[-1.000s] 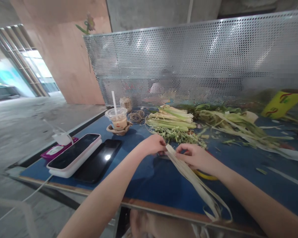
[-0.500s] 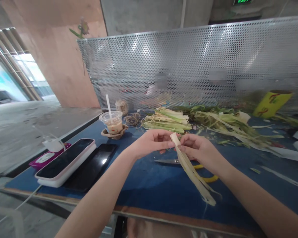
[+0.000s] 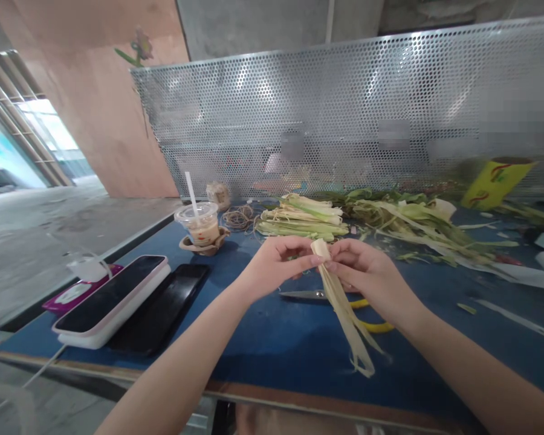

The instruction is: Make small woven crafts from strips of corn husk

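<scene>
Long, cream, papery husk strip (image 3: 339, 295): here it is, hanging between both hands above the flat blue tabletop (image 3: 263, 344), blunt end up, frayed tails trailing down toward the near edge.
Bare left hand (image 3: 281, 264): thumb and forefinger are pinching the strip just below that blunt end.
Bare right hand (image 3: 370, 270): its fingers are gripping the strip right beside the left thumb.
Husk feel: looking very light, bending softly, probably not slipping; those thin tails could be tearing under a sharp tug.
Husk hold: the thicker top is offering the surest grip, I'd say.
Behind the strip: several fingertips are hiding; how they're meeting, I can't tell.
Steel scissors with yellow handles (image 3: 320, 295): lying below, strip and right hand partly covering them.
Silver perforated metal screen (image 3: 335, 96): blurring everything beyond.
</scene>
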